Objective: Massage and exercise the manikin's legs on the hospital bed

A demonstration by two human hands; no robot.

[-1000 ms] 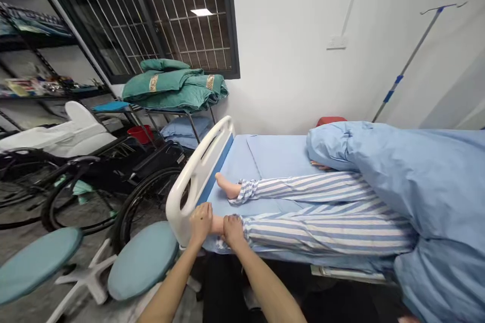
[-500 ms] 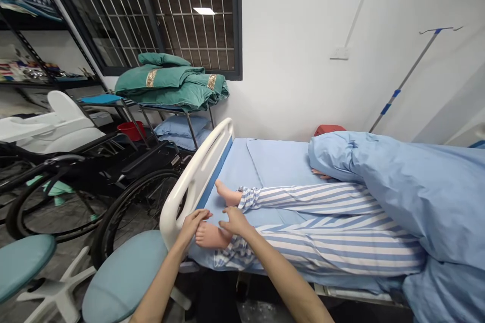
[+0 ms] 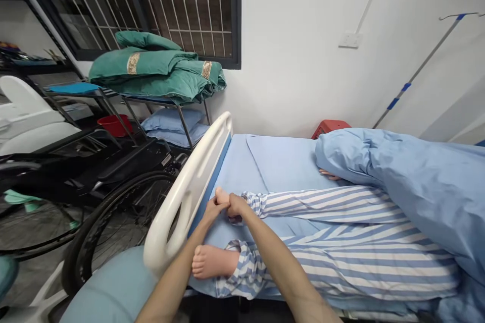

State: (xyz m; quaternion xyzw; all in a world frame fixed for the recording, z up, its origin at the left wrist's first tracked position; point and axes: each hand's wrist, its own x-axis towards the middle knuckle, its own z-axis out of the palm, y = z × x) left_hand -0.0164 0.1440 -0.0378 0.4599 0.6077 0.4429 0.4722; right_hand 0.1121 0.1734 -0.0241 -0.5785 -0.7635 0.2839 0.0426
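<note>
Both hands are shifting off the near foot [image 3: 214, 261] and onto the far foot [image 3: 222, 195]. I'm watching the left hand [image 3: 214, 210] closing a narrow grip over the toes from the near side, while the right hand [image 3: 238, 205] is pressing in just beyond it, its grip narrow around the ankle by the trouser cuff. The two hands are touching, so I'm reading both as holding the far foot, though I can't see its sole from here. The far foot is lying on the blue sheet [image 3: 273, 161], close to the bed rail [image 3: 178, 197] at the left end of the bed. The near foot is resting bare and untouched, closer to me, with its striped cuff bunching at the shin. The manikin [image 3: 341, 222] is stretching away to the right in striped pajamas [image 3: 341, 257], disappearing under a blue blanket [image 3: 413, 181]. Left of the rail, a wheelchair [image 3: 113, 174] is standing beside a blue stool [image 3: 106, 287], and green quilts [image 3: 151, 68] are sitting on a rack above blue pillows [image 3: 174, 127]. An IV pole [image 3: 417, 70] is standing by the wall at far right.
</note>
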